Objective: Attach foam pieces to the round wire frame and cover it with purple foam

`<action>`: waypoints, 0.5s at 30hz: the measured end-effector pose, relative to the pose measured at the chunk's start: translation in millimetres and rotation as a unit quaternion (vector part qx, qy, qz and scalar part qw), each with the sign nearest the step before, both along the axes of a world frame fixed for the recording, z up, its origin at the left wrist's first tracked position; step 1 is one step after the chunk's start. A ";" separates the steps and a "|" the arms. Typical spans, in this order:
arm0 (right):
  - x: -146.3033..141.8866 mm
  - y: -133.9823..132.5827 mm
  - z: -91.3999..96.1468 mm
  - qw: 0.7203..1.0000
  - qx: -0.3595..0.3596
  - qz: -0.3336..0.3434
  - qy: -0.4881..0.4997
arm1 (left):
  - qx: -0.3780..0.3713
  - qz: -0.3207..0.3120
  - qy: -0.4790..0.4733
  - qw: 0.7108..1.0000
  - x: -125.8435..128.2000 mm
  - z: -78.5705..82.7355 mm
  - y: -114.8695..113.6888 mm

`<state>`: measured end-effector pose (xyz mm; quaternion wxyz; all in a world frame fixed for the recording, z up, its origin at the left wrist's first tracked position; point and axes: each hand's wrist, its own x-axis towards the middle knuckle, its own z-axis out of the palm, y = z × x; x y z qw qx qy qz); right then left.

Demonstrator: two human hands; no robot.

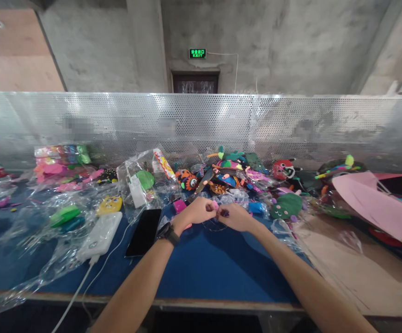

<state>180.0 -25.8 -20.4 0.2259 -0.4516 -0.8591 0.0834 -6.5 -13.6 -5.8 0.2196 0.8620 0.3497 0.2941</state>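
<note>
My left hand, with a dark watch on its wrist, is closed in a pinch on a small pink piece of what looks like modelling clay. My right hand meets it fingertip to fingertip, also pinched. A dark purple bit shows at the right fingers, but what they grip is mostly hidden. Both hands are just above the blue tabletop. A magenta packet lies beyond the left wrist, and a blue packet lies beyond the right hand.
Left of my arms are a black phone, a white power bank with cables and crumpled clear plastic. Colourful clay figures pile up along the perforated metal screen. A green figure and a pink sheet are at right.
</note>
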 end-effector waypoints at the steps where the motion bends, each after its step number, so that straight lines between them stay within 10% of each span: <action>1: 0.0 0.1 -0.3 1.000 -0.001 0.000 0.001 | -0.001 0.002 0.000 1.000 0.0 -0.3 0.2; 15: -0.2 0.4 0.3 1.000 -0.005 -0.004 0.002 | 0.004 0.002 -0.002 1.000 0.7 0.3 -0.8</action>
